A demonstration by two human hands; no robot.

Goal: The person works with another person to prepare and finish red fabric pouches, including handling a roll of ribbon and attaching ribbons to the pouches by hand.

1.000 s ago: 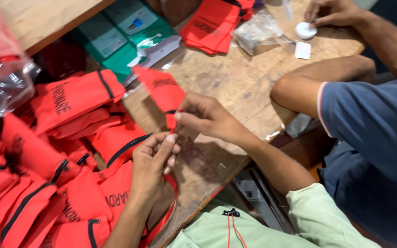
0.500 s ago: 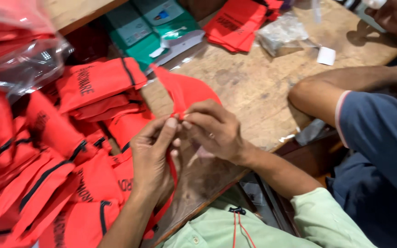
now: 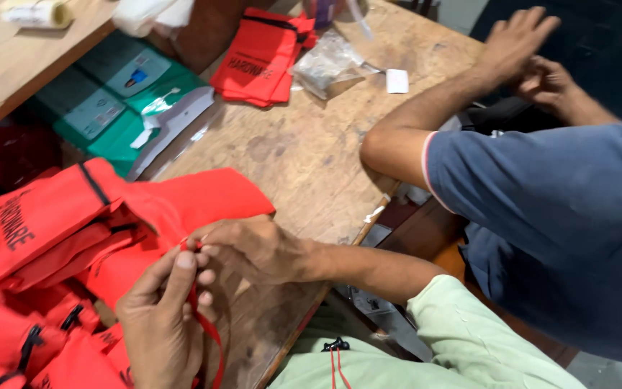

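Observation:
A red fabric pouch (image 3: 196,198) lies flat on the wooden table (image 3: 304,151). Its red drawstring (image 3: 206,328) runs down toward me. My left hand (image 3: 160,317) pinches the drawstring between thumb and fingers at the pouch's near edge. My right hand (image 3: 253,248) grips the same edge of the pouch, fingertips meeting the left hand's. Both hands sit over the pile of red pouches (image 3: 30,288) at the lower left.
Another person in a blue shirt (image 3: 556,216) sits at the right, elbow (image 3: 383,148) on the table, hands raised. A second stack of red pouches (image 3: 257,57), a clear plastic bag (image 3: 329,65), a white tag (image 3: 397,81) and green boxes (image 3: 109,108) lie farther back.
The red pouch, held up a second ago, now lies flat on the table. My hands have come together at its drawstring edge. The other person's arms shifted right and up.

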